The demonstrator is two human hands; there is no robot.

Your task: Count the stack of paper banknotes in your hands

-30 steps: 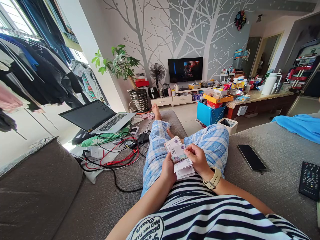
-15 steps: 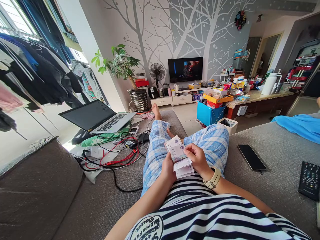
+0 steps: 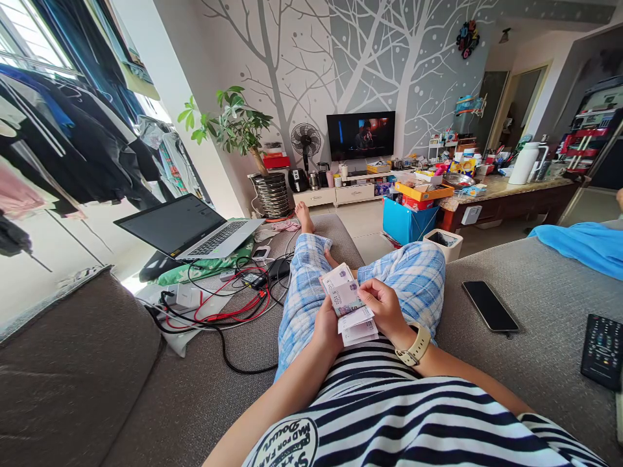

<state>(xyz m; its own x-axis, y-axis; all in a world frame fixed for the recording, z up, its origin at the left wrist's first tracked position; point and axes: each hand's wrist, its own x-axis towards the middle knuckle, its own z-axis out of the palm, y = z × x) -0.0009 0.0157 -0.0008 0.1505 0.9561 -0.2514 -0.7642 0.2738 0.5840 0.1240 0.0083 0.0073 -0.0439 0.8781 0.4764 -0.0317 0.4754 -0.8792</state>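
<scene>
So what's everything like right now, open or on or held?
Banknotes: fanned out, held
Left hand: closed on the banknotes
Right hand: gripping the banknotes' edge
Watch strap: fastened
Laptop: open
Television: on, showing a picture
Phone: flat, screen dark
Remote: flat, buttons up
Fan: upright, can't tell if spinning

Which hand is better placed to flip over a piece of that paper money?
Probably the right hand: its fingers are at the upper edge of the banknotes, while the left hand steadies them from the other side.
</scene>
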